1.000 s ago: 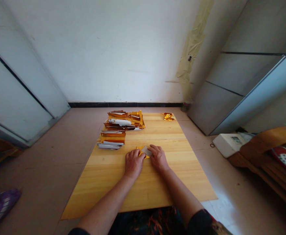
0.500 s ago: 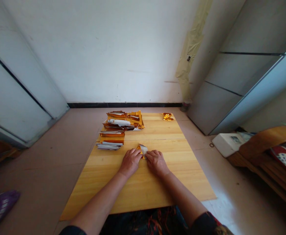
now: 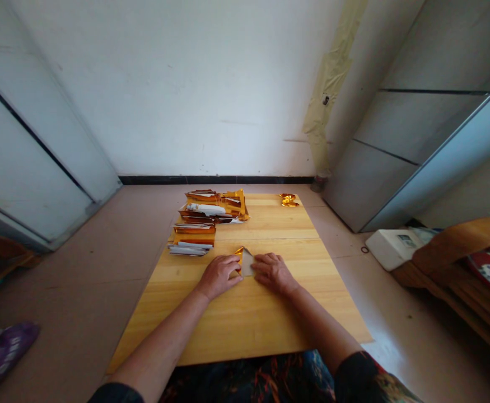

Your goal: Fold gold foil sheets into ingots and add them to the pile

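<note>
A small sheet of gold foil paper [image 3: 247, 264], with a pale grey back, lies partly folded on the wooden table [image 3: 236, 319] between my hands. Its top comes to a point, and shiny gold shows along the left side. My left hand [image 3: 220, 274] grips the left edge, thumb low and fingers bent over the foil. On the other side, the bent fingers of my right hand [image 3: 275, 271] hold the right edge down. The fingertips cover parts of both edges.
Stacks of folded gold foil paper [image 3: 194, 235] and a larger bundle [image 3: 217, 206] sit at the table's back left. Crumpled gold foil [image 3: 289, 200] lies at the back right corner. A white box [image 3: 390, 249] and a wooden seat [image 3: 458, 257] stand to the right, a purple bag [image 3: 5, 355] at the left.
My hands have moved slightly apart, uncovering more of the paper's grey back. The sheet now lies flatter, with a pointed top. The stacks have stayed in place.
</note>
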Action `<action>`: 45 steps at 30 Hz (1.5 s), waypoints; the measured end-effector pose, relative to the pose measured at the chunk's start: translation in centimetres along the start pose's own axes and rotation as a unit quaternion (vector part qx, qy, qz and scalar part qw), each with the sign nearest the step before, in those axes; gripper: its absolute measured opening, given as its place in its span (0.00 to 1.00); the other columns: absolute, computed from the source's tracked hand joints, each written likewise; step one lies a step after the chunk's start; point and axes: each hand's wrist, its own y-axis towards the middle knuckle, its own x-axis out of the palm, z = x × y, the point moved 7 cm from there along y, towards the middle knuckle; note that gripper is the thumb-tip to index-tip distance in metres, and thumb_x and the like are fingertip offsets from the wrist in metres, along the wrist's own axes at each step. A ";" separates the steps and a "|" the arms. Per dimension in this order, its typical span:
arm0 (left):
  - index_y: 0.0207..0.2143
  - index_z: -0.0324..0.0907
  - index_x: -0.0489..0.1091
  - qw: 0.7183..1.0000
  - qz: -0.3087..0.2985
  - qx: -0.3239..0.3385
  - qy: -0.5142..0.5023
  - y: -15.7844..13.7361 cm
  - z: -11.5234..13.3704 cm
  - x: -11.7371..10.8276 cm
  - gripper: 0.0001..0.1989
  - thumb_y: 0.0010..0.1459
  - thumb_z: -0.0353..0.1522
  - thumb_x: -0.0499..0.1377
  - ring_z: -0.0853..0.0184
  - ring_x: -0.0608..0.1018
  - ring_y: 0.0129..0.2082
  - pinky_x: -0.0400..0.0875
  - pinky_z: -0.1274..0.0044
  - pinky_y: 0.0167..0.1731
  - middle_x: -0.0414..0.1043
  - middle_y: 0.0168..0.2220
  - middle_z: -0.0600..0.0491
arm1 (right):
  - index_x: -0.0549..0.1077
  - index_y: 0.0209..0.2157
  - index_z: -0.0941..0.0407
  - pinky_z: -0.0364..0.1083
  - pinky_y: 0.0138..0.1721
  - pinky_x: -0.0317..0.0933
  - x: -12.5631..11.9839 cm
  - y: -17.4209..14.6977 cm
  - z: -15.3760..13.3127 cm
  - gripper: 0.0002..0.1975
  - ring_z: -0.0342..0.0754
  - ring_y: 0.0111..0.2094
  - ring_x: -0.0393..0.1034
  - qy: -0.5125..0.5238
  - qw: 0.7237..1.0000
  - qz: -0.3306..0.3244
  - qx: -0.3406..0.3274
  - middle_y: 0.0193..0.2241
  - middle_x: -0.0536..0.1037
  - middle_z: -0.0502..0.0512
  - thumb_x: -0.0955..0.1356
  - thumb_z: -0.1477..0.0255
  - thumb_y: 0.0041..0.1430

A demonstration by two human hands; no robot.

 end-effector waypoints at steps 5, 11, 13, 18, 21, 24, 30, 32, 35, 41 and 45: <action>0.34 0.46 0.73 1.000 0.012 -0.011 0.006 -0.1 0.0 0.3 0.05 0.53 0.32 0.59 0.66 0.74 0.44 0.65 0.71 0.48 0.73 0.45 0.51 | 0.73 0.47 0.46 0.51 0.49 0.51 0.5 0.0 0.2 0.18 0.52 0.49 0.60 0.011 1.000 0.004 0.004 0.52 0.68 0.54 0.70 0.64 0.52; 0.34 0.46 0.73 1.000 0.015 -0.014 0.022 -0.3 0.2 0.5 0.07 0.56 0.30 0.55 0.66 0.73 0.45 0.60 0.66 0.53 0.73 0.45 0.52 | 0.77 0.37 0.48 0.49 0.46 0.52 1.1 0.9 -0.6 0.07 0.49 0.45 0.63 0.004 0.999 0.050 -0.007 0.48 0.70 0.54 0.68 0.69 0.55; 0.34 0.46 0.73 0.999 0.015 -0.017 0.023 -0.4 0.3 0.5 0.07 0.56 0.30 0.55 0.66 0.73 0.46 0.59 0.66 0.54 0.73 0.45 0.52 | 0.77 0.34 0.49 0.48 0.45 0.53 1.3 1.2 -0.8 0.07 0.48 0.44 0.64 0.002 0.999 0.047 -0.012 0.46 0.71 0.54 0.67 0.70 0.57; 0.34 0.45 0.71 0.999 0.016 -0.040 0.019 -0.5 0.3 0.5 0.06 0.51 0.34 0.61 0.63 0.73 0.47 0.60 0.65 0.53 0.72 0.47 0.51 | 0.75 0.43 0.48 0.48 0.46 0.54 1.5 1.3 -0.6 0.14 0.50 0.47 0.63 0.020 0.999 0.025 -0.027 0.48 0.70 0.56 0.70 0.65 0.52; 0.32 0.44 0.71 0.999 0.017 -0.042 0.009 -0.4 0.2 0.7 0.06 0.50 0.34 0.62 0.64 0.73 0.47 0.61 0.67 0.52 0.72 0.47 0.51 | 0.76 0.41 0.49 0.48 0.45 0.55 1.7 1.5 0.0 0.13 0.49 0.45 0.64 0.028 0.999 0.022 -0.015 0.45 0.71 0.55 0.71 0.67 0.52; 0.32 0.45 0.70 0.999 0.014 -0.052 0.006 -0.4 0.1 0.8 0.06 0.51 0.34 0.61 0.64 0.72 0.48 0.57 0.64 0.54 0.72 0.47 0.51 | 0.77 0.39 0.49 0.48 0.44 0.55 1.7 1.5 -0.1 0.09 0.49 0.43 0.64 0.017 0.999 0.028 -0.012 0.42 0.73 0.54 0.69 0.68 0.54; 0.33 0.44 0.69 0.997 0.018 -0.074 0.009 -0.6 0.5 0.7 0.05 0.52 0.34 0.60 0.63 0.72 0.49 0.53 0.62 0.56 0.72 0.48 0.51 | 0.76 0.41 0.49 0.48 0.43 0.54 1.4 1.0 -0.6 0.11 0.49 0.43 0.64 0.008 0.998 0.037 -0.045 0.44 0.73 0.55 0.68 0.65 0.56; 0.33 0.44 0.69 0.997 0.020 -0.075 0.006 -0.5 0.5 0.7 0.05 0.52 0.33 0.60 0.63 0.72 0.49 0.55 0.63 0.55 0.72 0.48 0.51 | 0.76 0.41 0.50 0.46 0.43 0.54 1.4 1.0 -0.4 0.10 0.48 0.43 0.64 0.001 0.998 0.039 -0.052 0.43 0.73 0.54 0.68 0.66 0.56; 0.33 0.44 0.69 0.997 0.024 -0.069 0.005 -0.5 0.4 0.8 0.05 0.52 0.33 0.60 0.63 0.73 0.47 0.57 0.64 0.54 0.72 0.47 0.51 | 0.77 0.36 0.51 0.45 0.39 0.53 1.6 1.1 -0.7 0.07 0.46 0.39 0.64 -0.046 0.995 0.047 -0.078 0.39 0.74 0.54 0.66 0.67 0.59; 0.32 0.44 0.69 0.997 0.040 -0.059 0.006 -0.6 0.3 0.8 0.05 0.51 0.34 0.60 0.62 0.73 0.48 0.58 0.64 0.53 0.72 0.48 0.51 | 0.73 0.31 0.56 0.43 0.31 0.52 2.0 0.8 -2.6 0.10 0.45 0.31 0.62 -0.150 0.974 0.042 -0.165 0.28 0.72 0.53 0.62 0.72 0.63; 0.32 0.44 0.70 0.997 0.045 -0.054 0.014 -0.6 0.4 0.8 0.03 0.53 0.32 0.59 0.62 0.73 0.48 0.57 0.62 0.54 0.72 0.48 0.51 | 0.71 0.29 0.58 0.43 0.30 0.55 2.0 0.9 -2.6 0.10 0.45 0.29 0.63 -0.152 0.976 0.033 -0.150 0.28 0.72 0.54 0.62 0.75 0.62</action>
